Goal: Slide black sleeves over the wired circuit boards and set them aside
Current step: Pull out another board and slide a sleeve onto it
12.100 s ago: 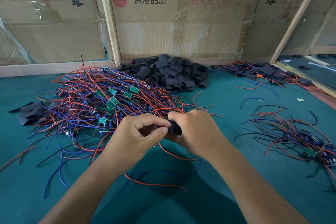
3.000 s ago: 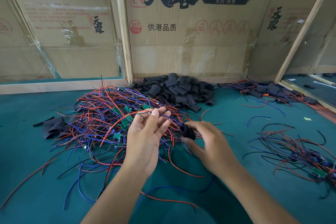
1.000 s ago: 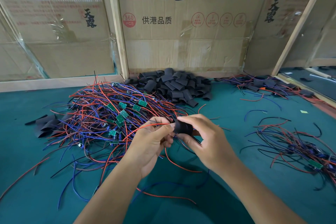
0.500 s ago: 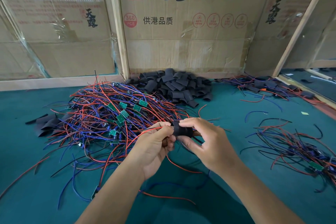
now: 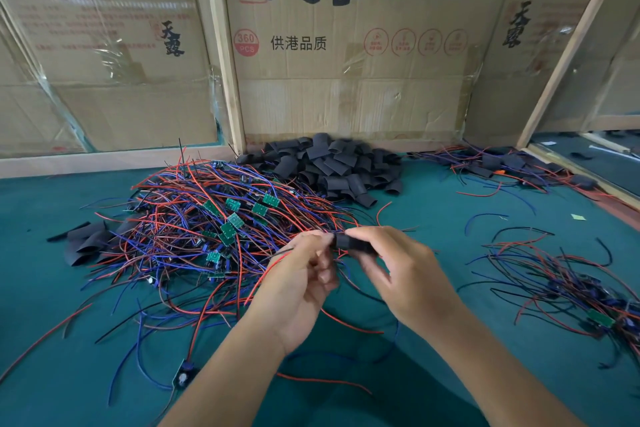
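Both hands are working just in front of the big wire pile [image 5: 214, 229], at its near-right edge. The right hand [image 5: 408, 274] is gripping a black sleeve [image 5: 349, 242] between thumb and curled fingers, holding it up off the green table [image 5: 433, 215]. The left hand [image 5: 301, 281] is pinching a bundle of red and blue wires [image 5: 277, 258] right at the sleeve's left mouth, fingers curled; the board itself is hidden, so I cannot tell how far in it is sitting. Loose wire tails are trailing down from the hands onto the table.

Behind the wire pile, against the cardboard wall [image 5: 346, 80], a heap of spare sleeves [image 5: 329, 167] is lying, touching the pile's far edge. Left of the pile, a few flat black sleeves [image 5: 86, 243] are resting half under its wires. Well right of the pile, a smaller wired bunch [image 5: 571, 291] is spreading toward the table's right edge, and a further bunch with sleeves [image 5: 502, 163] is sitting back-right by the wooden post [image 5: 568, 45]. Bare green table is showing between the pile and the right bunch.
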A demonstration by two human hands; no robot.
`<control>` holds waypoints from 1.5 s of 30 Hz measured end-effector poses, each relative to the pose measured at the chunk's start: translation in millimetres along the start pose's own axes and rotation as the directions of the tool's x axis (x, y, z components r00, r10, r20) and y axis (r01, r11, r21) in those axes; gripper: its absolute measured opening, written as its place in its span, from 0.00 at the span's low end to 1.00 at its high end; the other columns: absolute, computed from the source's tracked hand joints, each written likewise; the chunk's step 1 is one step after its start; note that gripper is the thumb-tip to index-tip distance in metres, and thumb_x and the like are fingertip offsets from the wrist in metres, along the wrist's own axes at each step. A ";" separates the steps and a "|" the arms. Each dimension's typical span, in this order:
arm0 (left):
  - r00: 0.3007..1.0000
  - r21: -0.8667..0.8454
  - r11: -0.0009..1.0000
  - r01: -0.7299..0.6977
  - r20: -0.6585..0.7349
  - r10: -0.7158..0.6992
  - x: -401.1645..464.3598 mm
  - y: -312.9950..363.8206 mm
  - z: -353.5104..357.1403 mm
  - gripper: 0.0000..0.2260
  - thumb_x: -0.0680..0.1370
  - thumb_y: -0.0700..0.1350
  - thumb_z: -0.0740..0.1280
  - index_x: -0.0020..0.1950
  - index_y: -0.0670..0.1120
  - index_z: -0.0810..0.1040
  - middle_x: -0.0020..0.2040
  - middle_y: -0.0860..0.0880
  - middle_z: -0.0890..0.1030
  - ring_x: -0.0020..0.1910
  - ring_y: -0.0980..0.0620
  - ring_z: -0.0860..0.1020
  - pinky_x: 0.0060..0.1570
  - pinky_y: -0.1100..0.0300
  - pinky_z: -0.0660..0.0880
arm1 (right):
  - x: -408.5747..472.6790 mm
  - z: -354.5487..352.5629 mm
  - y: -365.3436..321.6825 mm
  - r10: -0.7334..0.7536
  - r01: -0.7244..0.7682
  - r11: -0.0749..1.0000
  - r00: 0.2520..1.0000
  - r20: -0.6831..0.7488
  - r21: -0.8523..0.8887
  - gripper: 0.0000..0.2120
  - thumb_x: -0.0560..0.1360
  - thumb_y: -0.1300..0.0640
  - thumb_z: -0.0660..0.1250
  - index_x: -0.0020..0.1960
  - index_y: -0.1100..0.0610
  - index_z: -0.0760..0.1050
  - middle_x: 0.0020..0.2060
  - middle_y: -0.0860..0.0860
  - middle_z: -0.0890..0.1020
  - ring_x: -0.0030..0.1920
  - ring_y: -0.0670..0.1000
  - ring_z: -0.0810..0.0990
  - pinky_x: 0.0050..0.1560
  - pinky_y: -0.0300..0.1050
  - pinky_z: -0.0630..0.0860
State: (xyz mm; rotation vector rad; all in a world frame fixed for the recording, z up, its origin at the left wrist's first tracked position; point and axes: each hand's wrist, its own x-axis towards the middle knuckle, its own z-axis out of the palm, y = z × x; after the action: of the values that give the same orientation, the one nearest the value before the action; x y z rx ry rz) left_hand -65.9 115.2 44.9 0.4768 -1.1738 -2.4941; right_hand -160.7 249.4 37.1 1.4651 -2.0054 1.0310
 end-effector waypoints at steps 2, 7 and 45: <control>0.997 0.007 0.998 -0.056 -0.057 0.057 0.3 1.7 -1.1 0.11 0.78 0.41 0.66 0.36 0.48 0.70 0.30 0.50 0.64 0.26 0.54 0.60 0.30 0.58 0.54 | 7.5 -10.7 5.3 0.076 -0.076 0.997 0.997 -0.023 -0.009 0.11 0.75 0.64 0.72 0.57 0.60 0.81 0.49 0.52 0.84 0.46 0.51 0.82 0.48 0.38 0.77; 0.974 -0.004 0.989 -0.149 -0.173 0.146 3.1 6.7 -6.2 0.11 0.80 0.41 0.64 0.38 0.48 0.67 0.30 0.50 0.62 0.25 0.54 0.59 0.28 0.57 0.53 | 34.5 -55.3 44.5 0.286 -0.291 0.949 0.957 -0.056 -0.119 0.08 0.73 0.60 0.75 0.51 0.57 0.81 0.45 0.51 0.75 0.44 0.49 0.75 0.48 0.43 0.71; 0.993 -0.039 0.999 0.008 -0.116 -0.013 3.9 0.3 -6.6 0.05 0.81 0.41 0.62 0.45 0.45 0.70 0.31 0.50 0.67 0.26 0.53 0.63 0.26 0.61 0.62 | 102.8 17.3 126.0 0.768 -0.770 0.626 0.581 -0.269 0.125 0.14 0.80 0.62 0.57 0.53 0.53 0.81 0.48 0.58 0.85 0.47 0.58 0.85 0.44 0.50 0.79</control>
State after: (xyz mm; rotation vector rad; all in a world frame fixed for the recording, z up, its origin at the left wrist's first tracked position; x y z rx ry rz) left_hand -66.5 108.8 40.6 0.6103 -1.0796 -2.4567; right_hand -312.4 193.6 62.3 0.2912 -2.4247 1.4581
